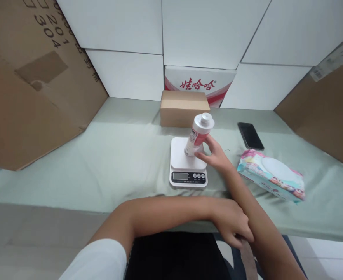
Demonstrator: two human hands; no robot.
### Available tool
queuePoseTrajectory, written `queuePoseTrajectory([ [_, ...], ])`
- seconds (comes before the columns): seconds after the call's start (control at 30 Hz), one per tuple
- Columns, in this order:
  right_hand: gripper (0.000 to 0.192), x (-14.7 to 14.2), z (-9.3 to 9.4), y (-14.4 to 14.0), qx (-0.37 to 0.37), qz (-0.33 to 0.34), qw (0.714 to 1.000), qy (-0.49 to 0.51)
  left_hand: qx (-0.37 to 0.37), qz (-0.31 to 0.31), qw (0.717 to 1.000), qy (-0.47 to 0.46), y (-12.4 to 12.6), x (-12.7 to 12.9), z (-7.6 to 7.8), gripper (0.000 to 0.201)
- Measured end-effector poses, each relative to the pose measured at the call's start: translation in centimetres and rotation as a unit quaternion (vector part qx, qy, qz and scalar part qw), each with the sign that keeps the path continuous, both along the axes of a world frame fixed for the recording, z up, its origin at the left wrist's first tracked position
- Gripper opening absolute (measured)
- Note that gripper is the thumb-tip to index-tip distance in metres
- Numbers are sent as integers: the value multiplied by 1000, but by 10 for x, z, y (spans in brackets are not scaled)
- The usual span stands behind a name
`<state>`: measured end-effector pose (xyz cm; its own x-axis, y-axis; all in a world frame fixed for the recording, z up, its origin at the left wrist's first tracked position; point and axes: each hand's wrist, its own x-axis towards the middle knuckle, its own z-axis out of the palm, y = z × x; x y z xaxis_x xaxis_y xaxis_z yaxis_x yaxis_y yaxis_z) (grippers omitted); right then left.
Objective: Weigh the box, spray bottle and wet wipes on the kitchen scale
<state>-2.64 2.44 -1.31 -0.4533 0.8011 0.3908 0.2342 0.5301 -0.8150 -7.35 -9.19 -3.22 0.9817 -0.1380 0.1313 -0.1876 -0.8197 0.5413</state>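
A white bottle [198,134] with a red label and a white cap stands tilted on the platform of a white kitchen scale [177,155]. My right hand [215,155] grips the bottle's lower part from the right. My left hand [232,223] lies at the table's near edge, its fingers resting on my right forearm and holding nothing. The scale's display and buttons face me.
A small brown cardboard box [184,108] sits behind the scale, with a red-and-white carton [202,83] behind it. A black phone [250,135] and a tissue pack [272,175] lie to the right. Large cardboard sheets [28,85] flank both sides of the green-covered table [115,155].
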Motion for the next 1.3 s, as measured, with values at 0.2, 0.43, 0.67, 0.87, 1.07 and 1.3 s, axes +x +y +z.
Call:
queuePoseTrajectory([
  [0.2,67,0,-2,2,10,-11,998,54,-1,13,1000,18,-1,1,-2,14],
  [0.43,55,-14,-3,-5,-15,-10,1000,20,-14,-12,1000,9,0,3,-7,14],
  [0.67,40,5,-20,24,58,-237,965,92,19,29,999,5,-1,-2,1,16],
  [0.87,45,38,-47,53,77,-413,900,118,6,52,999,4,-2,-5,8,15],
  [1.07,59,64,-64,70,58,-492,862,111,15,63,998,12,0,-8,4,20],
  [1.3,88,55,-39,52,156,-591,791,33,72,114,987,-92,2,-20,10,22],
])
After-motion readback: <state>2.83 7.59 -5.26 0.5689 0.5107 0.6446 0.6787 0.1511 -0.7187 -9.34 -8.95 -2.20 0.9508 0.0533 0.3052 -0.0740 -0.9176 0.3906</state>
